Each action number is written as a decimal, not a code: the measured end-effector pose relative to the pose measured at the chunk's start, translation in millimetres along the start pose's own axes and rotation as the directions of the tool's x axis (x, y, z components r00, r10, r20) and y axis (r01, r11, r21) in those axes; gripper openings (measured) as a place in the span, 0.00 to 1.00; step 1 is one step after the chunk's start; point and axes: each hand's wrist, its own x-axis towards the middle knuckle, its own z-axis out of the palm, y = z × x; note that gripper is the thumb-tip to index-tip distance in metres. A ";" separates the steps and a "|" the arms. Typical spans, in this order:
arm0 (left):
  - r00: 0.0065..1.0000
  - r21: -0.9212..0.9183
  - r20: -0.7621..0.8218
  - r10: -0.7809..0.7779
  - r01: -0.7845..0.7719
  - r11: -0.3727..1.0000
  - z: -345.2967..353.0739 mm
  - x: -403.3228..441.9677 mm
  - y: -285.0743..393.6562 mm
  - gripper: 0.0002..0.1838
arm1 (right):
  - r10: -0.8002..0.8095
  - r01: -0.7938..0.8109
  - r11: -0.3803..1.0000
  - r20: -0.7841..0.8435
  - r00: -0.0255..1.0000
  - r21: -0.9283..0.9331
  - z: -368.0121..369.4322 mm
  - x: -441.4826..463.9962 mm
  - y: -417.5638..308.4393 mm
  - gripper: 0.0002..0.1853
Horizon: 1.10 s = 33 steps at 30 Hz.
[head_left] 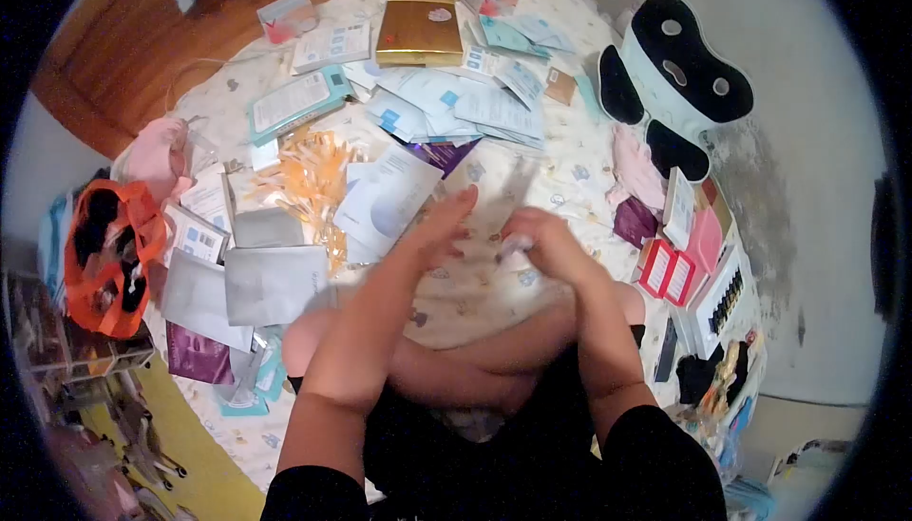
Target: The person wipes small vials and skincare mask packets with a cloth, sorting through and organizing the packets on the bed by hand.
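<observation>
Cream patterned sheet (570, 174) spread under the seated person, with a brown wooden headboard (142, 37) behind its far left side. Near the middle, the right hand (551, 244) had its fingers curled around a small pale item (514, 246), blurred and partly hidden, which lay at the fingertips on the side facing the other hand. Just beyond those fingers showed a blurred greyish strip (518, 182); whether it joined the item could not be told.

Across a narrow gap, the left hand (443, 228) was loosely spread, with nothing visible in its grasp. Just beside it, on its outer side, lay a white-and-blue packet (382, 200); contact between them was unclear. Farther left were orange-and-white slim sachets (309, 174) and, nearer the person, silver-grey pouches (275, 285). Beyond both hands, flat light-blue packets (499, 108) lay overlapping before a gold box (418, 32).
</observation>
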 end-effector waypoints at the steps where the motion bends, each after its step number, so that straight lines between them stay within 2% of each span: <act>1: 0.990 -0.099 0.076 -0.119 0.126 0.987 1.8 2.3 -5.1 0.38 | -0.062 0.062 0.998 0.053 0.997 -0.006 7.0 4.6 -14.7 0.16; 2: 0.960 -0.187 0.162 -0.229 0.257 0.948 1.8 6.4 -11.1 0.41 | -0.143 0.144 0.989 0.068 0.987 -0.015 13.9 8.9 -31.6 0.16; 3: 0.962 -0.191 0.152 -0.227 0.254 0.948 0.4 16.6 -21.5 0.41 | -0.221 0.224 0.974 0.084 0.972 -0.023 21.8 10.9 -44.8 0.16; 4: 0.936 -0.373 0.327 -0.131 0.255 0.892 -0.2 26.9 -31.2 0.44 | -0.226 0.228 0.973 0.085 0.970 -0.018 31.6 10.4 -51.5 0.16; 5: 0.883 -0.533 0.469 0.002 0.281 0.798 -1.2 36.8 -41.0 0.47 | -0.287 0.283 0.957 0.063 0.956 0.064 41.1 9.6 -56.3 0.16; 7: 0.879 -0.578 0.475 0.041 0.277 0.767 2.6 27.5 -31.5 0.48 | -0.351 0.343 0.928 0.032 0.936 0.145 55.5 9.0 -60.9 0.15; 9: 0.788 -0.561 0.601 0.137 0.294 0.774 4.6 15.5 -21.4 0.42 | -0.331 0.358 0.923 -0.179 0.926 0.145 66.0 8.0 -62.0 0.18; 10: 0.788 -0.559 0.602 0.130 0.300 0.773 9.4 10.6 -19.3 0.42 | -0.325 0.352 0.924 -0.182 0.928 0.149 67.3 8.7 -59.7 0.18; 12: 0.808 -0.613 0.579 0.112 0.341 0.712 17.8 5.4 -18.2 0.34 | -0.336 0.345 0.938 -0.301 0.892 -0.025 70.6 8.4 -54.4 0.17; 13: 0.813 -0.630 0.573 0.102 0.357 0.690 20.9 3.1 -18.8 0.33 | -0.326 0.337 0.941 -0.306 0.895 -0.017 74.4 8.5 -50.0 0.17; 15: 0.832 -0.642 0.550 0.076 0.363 0.675 22.2 1.7 -21.9 0.32 | 0.073 -0.022 0.985 -0.296 0.953 0.174 83.8 9.8 -37.4 0.18; 17: 0.847 -0.646 0.526 0.069 0.345 0.681 21.5 4.1 -22.1 0.31 | 0.031 -0.023 0.999 -0.482 0.876 0.022 77.4 15.3 -13.8 0.21; 19: 0.865 -0.645 0.498 0.062 0.322 0.693 21.5 8.5 -23.7 0.30 | 0.059 -0.172 0.974 -0.560 0.826 -0.150 45.7 26.6 -10.6 0.23; 22: 0.891 -0.666 0.448 0.074 0.278 0.692 21.0 13.3 -23.6 0.29 | 0.091 -0.210 0.967 -0.578 0.811 -0.142 42.0 27.8 13.9 0.26; 23: 0.899 -0.677 0.429 0.089 0.254 0.690 19.4 14.2 -22.6 0.28 | 0.097 -0.215 0.967 -0.580 0.809 -0.139 46.3 26.5 14.6 0.26; 26: 0.912 -0.702 0.392 0.122 0.211 0.681 14.5 12.7 -18.2 0.27 | 0.069 -0.086 0.996 -0.425 0.903 -0.021 68.1 20.0 1.3 0.28; 27: 0.914 -0.705 0.385 0.127 0.203 0.680 12.8 11.8 -16.7 0.26 | 0.071 -0.087 0.996 -0.424 0.903 -0.018 74.6 16.8 -8.2 0.28; 28: 0.917 -0.708 0.376 0.132 0.193 0.680 11.4 9.5 -16.4 0.26 | 0.015 -0.005 1.000 -0.399 0.917 0.026 80.1 14.4 -19.3 0.26; 29: 0.921 -0.696 0.371 0.117 0.192 0.692 13.1 6.7 -16.2 0.25 | -0.044 0.076 0.994 -0.376 0.926 0.072 82.9 13.1 -26.5 0.25; 33: 0.938 -0.627 0.345 0.032 0.205 0.751 20.3 -2.4 -19.2 0.23 | -0.070 0.111 0.990 -0.382 0.922 0.087 83.9 12.2 -32.4 0.24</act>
